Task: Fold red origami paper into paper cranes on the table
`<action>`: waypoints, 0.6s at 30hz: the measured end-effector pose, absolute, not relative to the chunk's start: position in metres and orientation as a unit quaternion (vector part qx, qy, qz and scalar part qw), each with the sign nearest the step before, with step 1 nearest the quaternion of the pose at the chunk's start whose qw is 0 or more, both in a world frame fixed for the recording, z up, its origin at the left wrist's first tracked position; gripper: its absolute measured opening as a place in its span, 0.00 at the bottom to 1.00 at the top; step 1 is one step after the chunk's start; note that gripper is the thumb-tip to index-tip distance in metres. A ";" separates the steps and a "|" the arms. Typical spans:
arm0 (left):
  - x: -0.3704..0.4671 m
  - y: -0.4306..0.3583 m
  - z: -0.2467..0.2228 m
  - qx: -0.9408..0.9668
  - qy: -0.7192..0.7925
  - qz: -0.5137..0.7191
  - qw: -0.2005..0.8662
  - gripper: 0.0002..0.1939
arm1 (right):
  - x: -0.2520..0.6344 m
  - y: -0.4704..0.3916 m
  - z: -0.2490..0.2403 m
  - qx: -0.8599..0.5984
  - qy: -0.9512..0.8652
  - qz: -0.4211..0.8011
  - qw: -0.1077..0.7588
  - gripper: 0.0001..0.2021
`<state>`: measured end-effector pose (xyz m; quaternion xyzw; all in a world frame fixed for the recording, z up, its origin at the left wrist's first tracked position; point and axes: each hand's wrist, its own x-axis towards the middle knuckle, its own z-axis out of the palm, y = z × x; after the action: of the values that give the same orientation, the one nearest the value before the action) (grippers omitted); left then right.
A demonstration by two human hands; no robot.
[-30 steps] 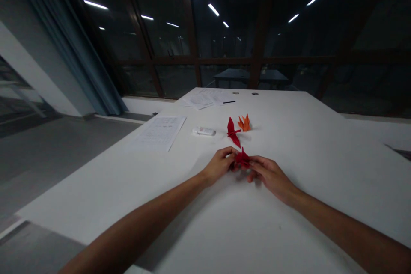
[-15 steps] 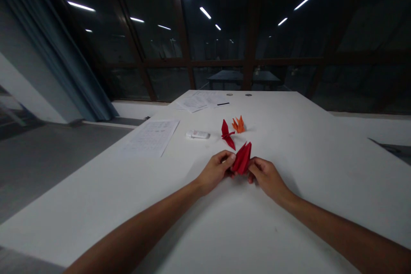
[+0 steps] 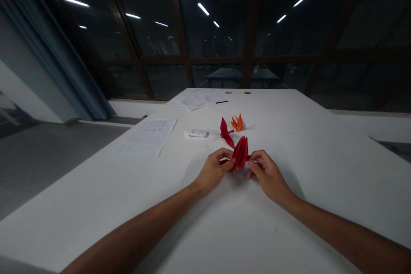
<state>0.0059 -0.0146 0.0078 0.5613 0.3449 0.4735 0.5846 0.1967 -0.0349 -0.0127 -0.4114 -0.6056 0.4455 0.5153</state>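
Between my two hands a folded red origami crane [image 3: 240,152] stands upright, its pleated wings pointing up. My left hand [image 3: 215,167] pinches its lower left side between thumb and fingers. On the other side, my right hand [image 3: 263,171] grips a thin end of the paper with its fingertips. Just beyond is a second red origami crane [image 3: 226,132] with its wings spread, partly behind the held one. An orange origami crane [image 3: 238,123] stands a little farther back.
A white bottle-like item [image 3: 196,133] lies left of the cranes. Printed sheets [image 3: 150,135] rest at the table's left edge, with more papers [image 3: 195,99] and a dark pen [image 3: 221,102] behind. Two round discs [image 3: 247,93] sit at the far edge of the white table [image 3: 308,154].
The held red crane has turned slightly and shows more of its folds. My right fingers have shifted up a little along its side. The camera view has moved slightly.
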 end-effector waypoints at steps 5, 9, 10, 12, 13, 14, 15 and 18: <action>0.007 -0.016 0.008 0.598 0.361 0.478 0.532 0.12 | 0.193 -0.040 -0.009 -0.405 -0.613 0.483 0.477 0.17; 0.009 -0.019 0.006 0.624 0.366 0.454 0.520 0.10 | 0.190 -0.041 -0.006 -0.407 -0.621 0.474 0.474 0.17; 0.009 -0.019 0.006 0.626 0.364 0.450 0.523 0.10 | 0.190 -0.041 -0.006 -0.408 -0.621 0.473 0.473 0.17; 0.009 -0.019 0.006 0.625 0.356 0.450 0.530 0.11 | 0.190 -0.041 -0.006 -0.411 -0.620 0.473 0.473 0.16; 0.008 -0.019 0.006 0.624 0.353 0.451 0.532 0.12 | 0.191 -0.041 -0.007 -0.411 -0.619 0.473 0.472 0.16; 0.008 -0.019 0.006 0.625 0.350 0.451 0.532 0.12 | 0.192 -0.040 -0.007 -0.412 -0.619 0.473 0.472 0.16; 0.007 -0.019 0.007 0.629 0.349 0.448 0.531 0.13 | 0.193 -0.040 -0.008 -0.412 -0.620 0.472 0.472 0.15; 0.004 -0.019 0.010 0.652 0.344 0.429 0.521 0.13 | 0.194 -0.039 -0.011 -0.409 -0.623 0.470 0.473 0.14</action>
<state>0.0043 -0.0187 0.0102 0.6524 0.3441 0.4294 0.5211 0.1943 -0.0393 -0.0110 -0.4092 -0.6229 0.4699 0.4730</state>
